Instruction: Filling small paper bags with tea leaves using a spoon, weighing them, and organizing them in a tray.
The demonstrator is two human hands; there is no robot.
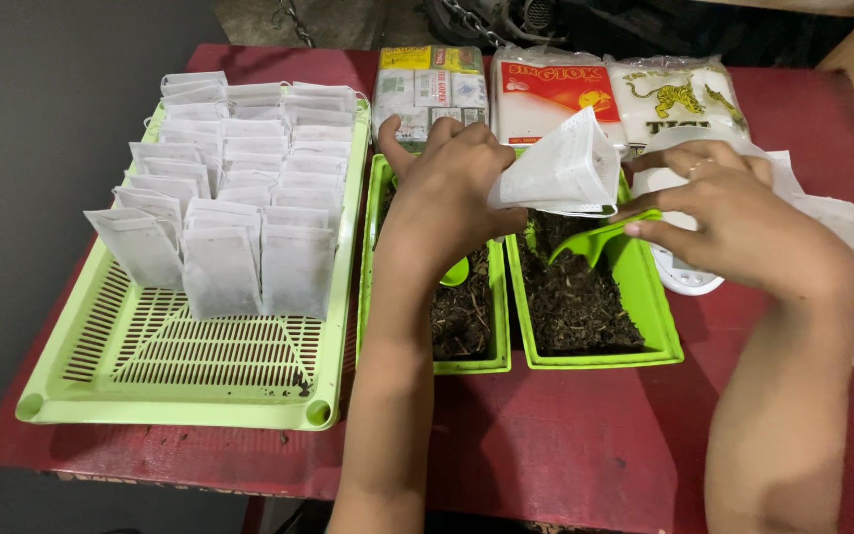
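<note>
Pinching a soft white mesh pouch (pixel 563 168) above the green trays, the left hand (pixel 447 188) grips it shut-fingered. Fingers of the right hand (pixel 733 222) clamp a glossy green plastic scoop (pixel 600 237) over coarse dark loose material (pixel 570 302) in a rectangular tray (pixel 656 316).

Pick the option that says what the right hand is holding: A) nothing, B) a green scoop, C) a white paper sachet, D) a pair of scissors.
B: the right hand pinches a green scoop over the tray of dark loose material, while the left hand holds the white sachet.
</note>
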